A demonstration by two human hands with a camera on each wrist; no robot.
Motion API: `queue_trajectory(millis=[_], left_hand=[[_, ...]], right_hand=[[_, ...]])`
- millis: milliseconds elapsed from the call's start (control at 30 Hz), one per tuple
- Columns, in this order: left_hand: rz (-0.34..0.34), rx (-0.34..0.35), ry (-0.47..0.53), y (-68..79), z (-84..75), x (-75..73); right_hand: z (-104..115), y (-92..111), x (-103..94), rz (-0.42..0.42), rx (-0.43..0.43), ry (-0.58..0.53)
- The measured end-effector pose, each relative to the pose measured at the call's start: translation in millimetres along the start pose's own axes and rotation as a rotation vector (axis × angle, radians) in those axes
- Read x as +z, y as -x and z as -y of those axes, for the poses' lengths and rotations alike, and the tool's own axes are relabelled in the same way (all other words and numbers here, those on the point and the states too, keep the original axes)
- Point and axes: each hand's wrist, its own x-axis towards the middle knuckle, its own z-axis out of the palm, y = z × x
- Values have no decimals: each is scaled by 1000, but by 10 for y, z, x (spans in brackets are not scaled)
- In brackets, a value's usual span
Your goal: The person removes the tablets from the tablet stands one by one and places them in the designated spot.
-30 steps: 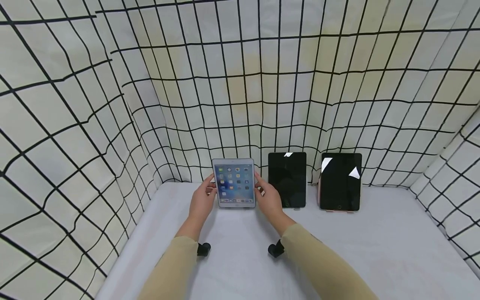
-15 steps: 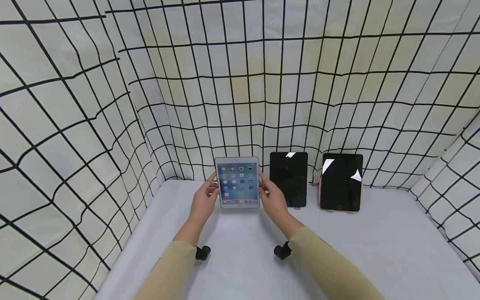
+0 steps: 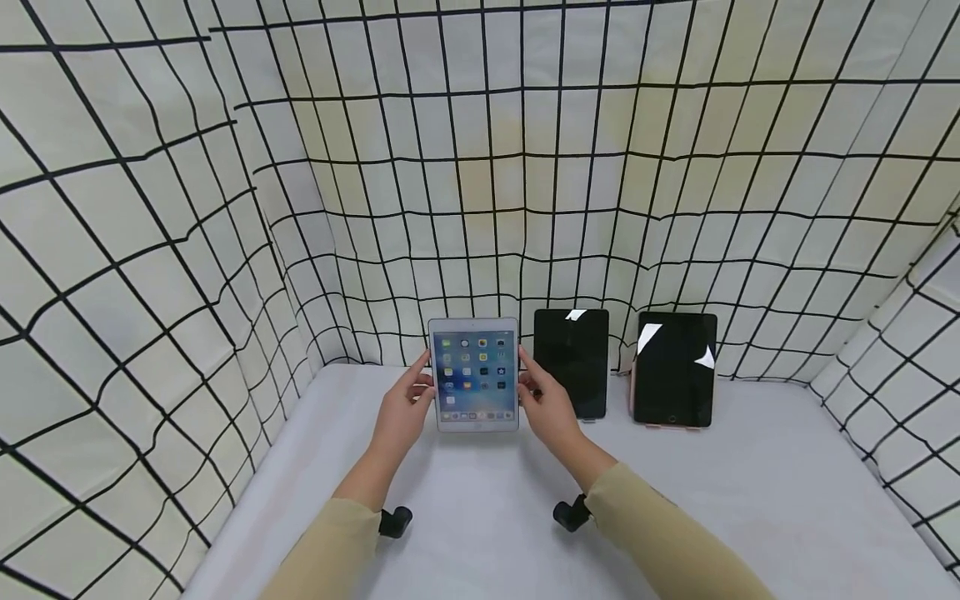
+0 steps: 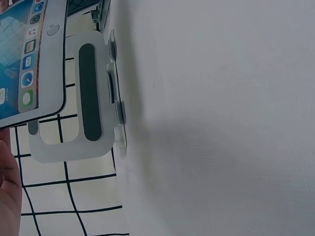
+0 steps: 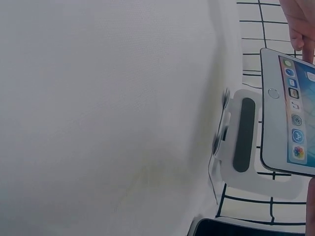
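Note:
Both hands hold a white tablet (image 3: 474, 375) upright by its two side edges, its screen lit with rows of app icons. My left hand (image 3: 401, 412) grips the left edge and my right hand (image 3: 549, 408) the right one; some fingers are hidden behind it. Behind the tablet, a pale stand with dark grey pads (image 4: 91, 98) shows in the left wrist view. A gap separates the tablet's lower edge from this stand. The right wrist view also has the tablet (image 5: 275, 118) in front of the stand (image 5: 244, 132).
Two dark-screened tablets lean upright to the right: a black one (image 3: 573, 358) close beside my right hand, and another (image 3: 675, 371) on a pinkish stand farther right. A white cloth with black grid lines (image 3: 495, 183) walls the white table (image 3: 480, 517).
The white tablet has come away from its stand, toward me, and looks slightly larger. Both hands have moved with it, keeping their grip. The two dark tablets stay in place.

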Motion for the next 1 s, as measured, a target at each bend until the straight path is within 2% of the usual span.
queue_trajectory(millis=[267,533,1000], left_hand=[[46,-32,-11,75,-60,-15],[77,-48,-4,158,-22,-7],[125,-90,10,202,-45,-25]], right_hand=[[0,62,-65,38,37,-77],[-26,161,-89,77,91,-137],[-58,214,-113,115,139,-227]])
